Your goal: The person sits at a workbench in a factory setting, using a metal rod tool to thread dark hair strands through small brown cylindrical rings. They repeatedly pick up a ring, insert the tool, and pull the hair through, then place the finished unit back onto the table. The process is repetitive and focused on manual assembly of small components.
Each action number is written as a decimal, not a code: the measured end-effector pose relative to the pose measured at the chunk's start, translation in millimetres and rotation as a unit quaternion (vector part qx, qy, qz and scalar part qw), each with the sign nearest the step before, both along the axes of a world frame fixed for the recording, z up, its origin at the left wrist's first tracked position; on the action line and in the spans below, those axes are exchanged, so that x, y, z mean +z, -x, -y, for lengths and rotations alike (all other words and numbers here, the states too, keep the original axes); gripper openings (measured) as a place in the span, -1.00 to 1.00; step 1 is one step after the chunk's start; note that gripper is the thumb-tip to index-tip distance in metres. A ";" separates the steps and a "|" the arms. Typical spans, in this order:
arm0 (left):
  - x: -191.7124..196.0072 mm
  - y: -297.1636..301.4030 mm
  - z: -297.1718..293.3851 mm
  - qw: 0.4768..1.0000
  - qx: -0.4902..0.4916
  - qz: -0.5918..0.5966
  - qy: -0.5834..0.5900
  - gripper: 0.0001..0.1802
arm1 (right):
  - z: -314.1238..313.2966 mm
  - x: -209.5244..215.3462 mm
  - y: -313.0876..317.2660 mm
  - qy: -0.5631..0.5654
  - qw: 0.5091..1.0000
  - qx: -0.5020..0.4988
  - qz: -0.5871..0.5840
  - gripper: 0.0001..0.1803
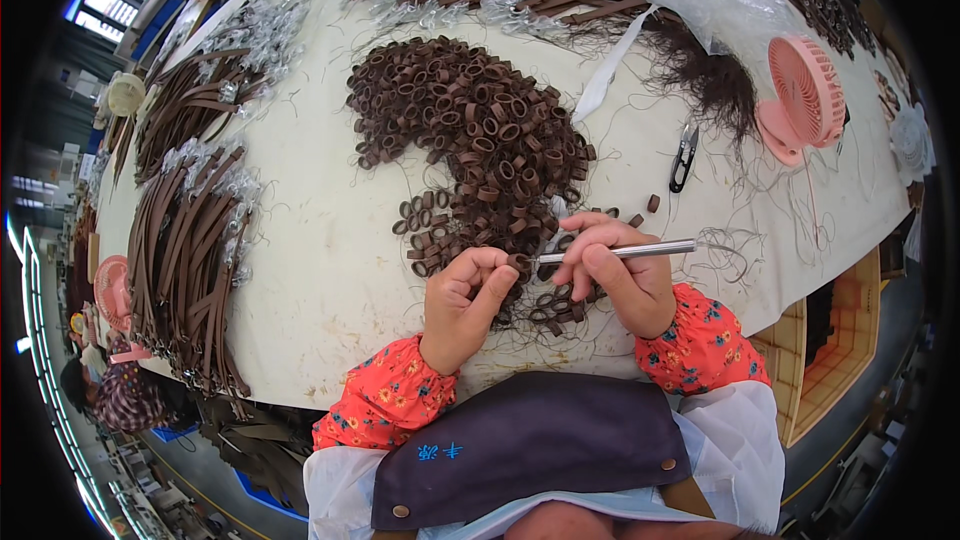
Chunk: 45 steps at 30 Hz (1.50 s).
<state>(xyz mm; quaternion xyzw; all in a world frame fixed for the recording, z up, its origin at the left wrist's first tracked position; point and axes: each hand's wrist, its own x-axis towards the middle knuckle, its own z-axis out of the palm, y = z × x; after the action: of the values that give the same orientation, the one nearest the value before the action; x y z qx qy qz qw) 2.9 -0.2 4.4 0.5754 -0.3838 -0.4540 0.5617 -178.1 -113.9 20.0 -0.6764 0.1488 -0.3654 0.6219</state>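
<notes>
The left hand (463, 295) pinches a small brown loop (519, 263) between thumb and curled fingers, just above the near edge of the pale worktop (320, 240). The loop is a short, dark brown band, seemingly of leather, bent into a flattened oval ring with an open middle; it is too small to make out any seam. The right hand (620, 275) is closed around a slim silver metal tool (640, 250), held like a pen, with its near tip meeting the loop and its far end pointing to the right.

Just below and between the hands lies a scatter of similar loops (555, 305) among loose dark threads. Beyond the hands a large heap of brown loops (470, 120) spreads across the middle of the worktop. Bundles of long brown straps (190, 240) lie to the left, with more straps at the far edge. Small black thread snips (684, 155) rest to the right of the heap, and a pink desk fan (805, 95) stands near the right edge.
</notes>
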 end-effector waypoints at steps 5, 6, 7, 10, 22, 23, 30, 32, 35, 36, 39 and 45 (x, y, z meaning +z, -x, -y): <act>1.1 1.3 0.7 1.000 0.005 -0.016 0.000 -0.87 | 0.3 -1.7 -0.8 0.050 0.999 0.012 0.004 -0.81; 1.0 1.4 0.7 1.000 0.004 -0.016 0.000 -0.87 | -0.2 -2.9 -1.1 0.064 0.998 0.010 0.003 -0.82; 0.9 1.5 0.8 1.000 0.004 -0.018 0.000 -0.87 | -0.3 -2.6 -1.4 0.074 0.997 0.011 0.000 -0.83; 1.1 1.7 0.8 1.000 0.003 -0.021 -0.001 -0.87 | -0.3 -0.3 -2.4 0.102 0.995 0.012 -0.009 -0.85; 3.0 -4.0 0.8 0.999 0.012 -0.031 -0.013 -0.85 | 2.9 0.5 1.0 0.070 0.997 -0.020 0.014 -0.86; 2.8 -4.8 1.4 0.999 0.015 -0.039 -0.008 -0.85 | 3.2 0.4 0.7 0.060 0.998 -0.028 0.012 -0.87; 2.4 -5.7 9.5 0.951 0.019 -0.308 -0.021 -0.86 | -3.1 -7.2 -14.7 0.250 0.963 -0.031 -0.096 -0.73; -0.7 -6.9 8.7 0.927 0.009 -0.376 -0.011 -0.88 | -3.6 -14.7 -18.0 0.289 0.951 -0.016 -0.107 -0.61; -3.3 -9.7 8.4 0.894 -0.018 -0.447 -0.018 -0.90 | -6.8 -17.7 -22.5 0.279 0.953 -0.061 -0.105 -0.62; -3.6 -10.6 8.5 0.885 -0.029 -0.465 -0.024 -0.91 | -6.4 -17.3 -22.2 0.269 0.956 -0.058 -0.103 -0.62; -3.8 -12.1 8.0 0.875 -0.040 -0.482 -0.014 -0.89 | -4.6 -16.5 -20.4 0.262 0.960 -0.051 -0.087 -0.60; -0.1 -9.7 9.0 0.885 -0.034 -0.464 -0.024 -0.88 | -7.3 -16.7 -21.4 0.300 0.951 -0.032 -0.069 -0.58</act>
<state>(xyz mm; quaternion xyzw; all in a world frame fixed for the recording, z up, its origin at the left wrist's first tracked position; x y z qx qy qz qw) 12.6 -9.2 4.3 0.2993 -0.0878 -0.6969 0.6458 -156.6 -106.5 3.3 -0.8504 0.0963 -0.3652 0.3663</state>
